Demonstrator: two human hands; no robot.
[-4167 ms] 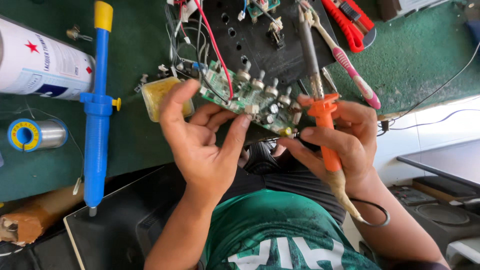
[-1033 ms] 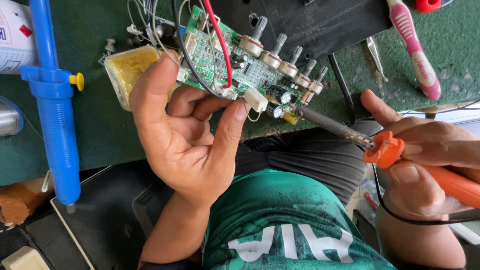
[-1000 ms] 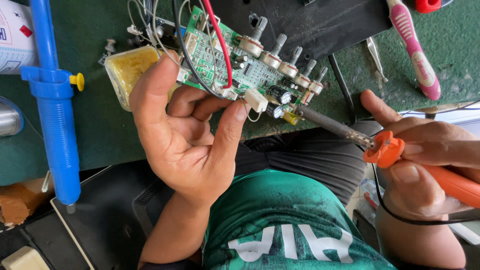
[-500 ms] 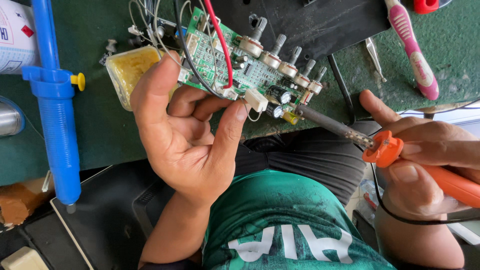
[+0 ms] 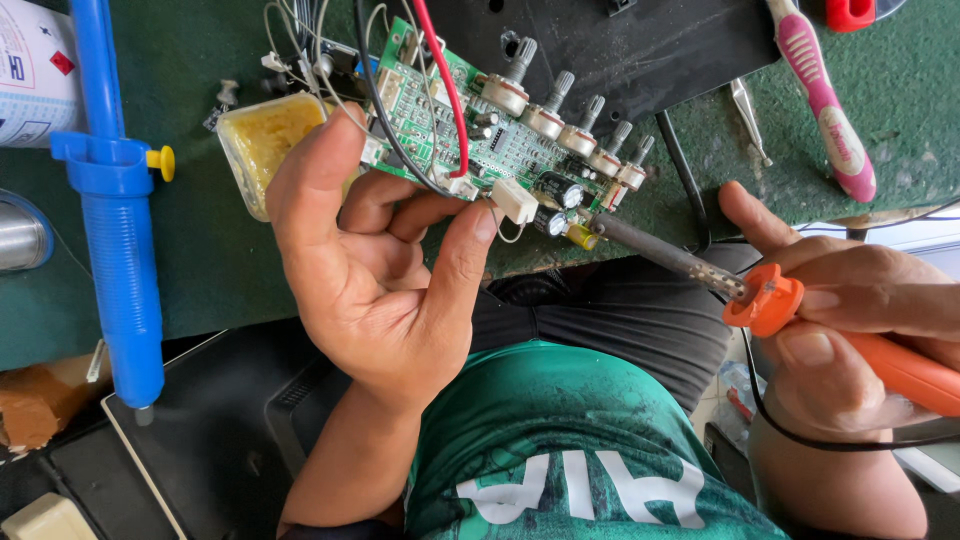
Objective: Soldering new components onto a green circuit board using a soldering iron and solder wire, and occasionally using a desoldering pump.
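Note:
My left hand (image 5: 375, 270) grips a green circuit board (image 5: 470, 130) by its near edge, thumb and fingers curled under it. The board carries a row of silver knobs, black capacitors, a white connector and red and black wires. My right hand (image 5: 850, 330) holds an orange-handled soldering iron (image 5: 760, 300), whose dark metal tip rests against the board's lower right corner by a yellow component.
A blue desoldering pump (image 5: 115, 210) lies at the left on the green mat (image 5: 200, 260). A yellow tub of flux (image 5: 270, 145) sits behind my thumb. A pink toothbrush (image 5: 820, 100), tweezers (image 5: 750, 120) and a black panel (image 5: 640, 50) lie beyond the board. A white spray can (image 5: 30, 60) is at the top left.
Since the oldest frame, the view has closed in on the board and the iron's tip has come against its lower right corner. Over the last second nothing has visibly moved.

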